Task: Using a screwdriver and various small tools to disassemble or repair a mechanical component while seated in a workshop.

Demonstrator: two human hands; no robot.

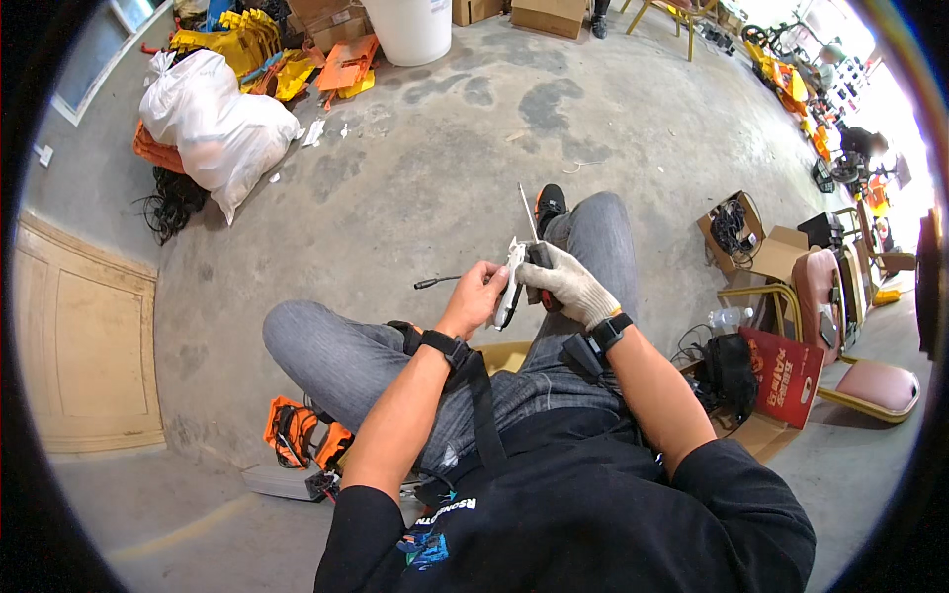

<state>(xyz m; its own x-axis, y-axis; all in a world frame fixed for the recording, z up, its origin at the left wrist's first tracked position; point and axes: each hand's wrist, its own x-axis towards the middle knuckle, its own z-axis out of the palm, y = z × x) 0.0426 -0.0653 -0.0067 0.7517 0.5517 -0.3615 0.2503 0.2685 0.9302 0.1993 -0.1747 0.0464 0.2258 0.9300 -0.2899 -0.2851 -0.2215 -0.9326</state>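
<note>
My left hand [474, 299] is bare and pinches a slim white plastic part [511, 284] with a dark lower edge, held over my lap between my knees. In a pale knit glove, my right hand [575, 285] is closed round the dark handle of a screwdriver [529, 214]. Its long thin shaft points up and away from me, its tip apart from the white part. The gloved fingers are right beside the white part; whether they also grip it is hidden. A black cable end [427, 284] sticks out to the left of my left hand.
White sacks [222, 128], orange and yellow parts and a white bucket [410, 30] stand far left. To my right are a carton of black cables [732, 232], a red box [781, 376] and pink-seated chairs [875, 385]. Orange gear [297, 435] lies by my left side.
</note>
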